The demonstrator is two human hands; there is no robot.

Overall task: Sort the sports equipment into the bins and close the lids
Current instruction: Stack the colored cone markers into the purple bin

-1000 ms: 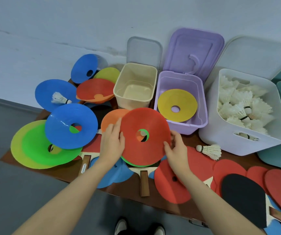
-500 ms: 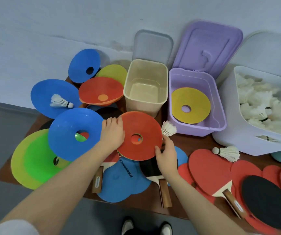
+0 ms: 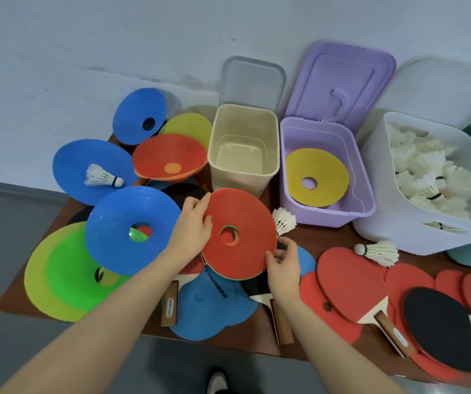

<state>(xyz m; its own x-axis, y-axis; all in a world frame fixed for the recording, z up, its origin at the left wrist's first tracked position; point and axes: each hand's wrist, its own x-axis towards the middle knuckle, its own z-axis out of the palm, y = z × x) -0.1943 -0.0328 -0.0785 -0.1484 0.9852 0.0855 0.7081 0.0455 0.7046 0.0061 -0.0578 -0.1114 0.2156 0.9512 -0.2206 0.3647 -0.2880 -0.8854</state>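
— So, how are the two hands placed?

— Both forearms reach in from the near edge. The left hand (image 3: pixel 193 228) lies on the left rim of the red disc cone (image 3: pixel 240 233), its fingers resting on the top face and the thumb up at the far rim. The right hand (image 3: pixel 284 263) pinches the near-right rim, fingers curled round the edge.

— And where does that cone sit?

— Between the two hands, tilted, over the paddles (image 3: pixel 217 305) in the middle of the surface (image 3: pixel 328 237). A thin green edge shows along its near underside, so at least one more cone is stacked below it.

— What lies around it?

— Just left, a blue cone (image 3: pixel 123 223) rests on a green cone (image 3: pixel 66 268). Just right, a shuttlecock (image 3: pixel 285 221) touches or nearly touches the red rim. Beyond it stands the cream bin (image 3: pixel 244 149), and right of that the purple bin (image 3: pixel 328 172) with a yellow cone (image 3: pixel 316 177) inside, its purple lid (image 3: pixel 339 81) leaning on the wall behind. Farthest right, the white bin (image 3: pixel 393 223) holds a heap of shuttlecocks.
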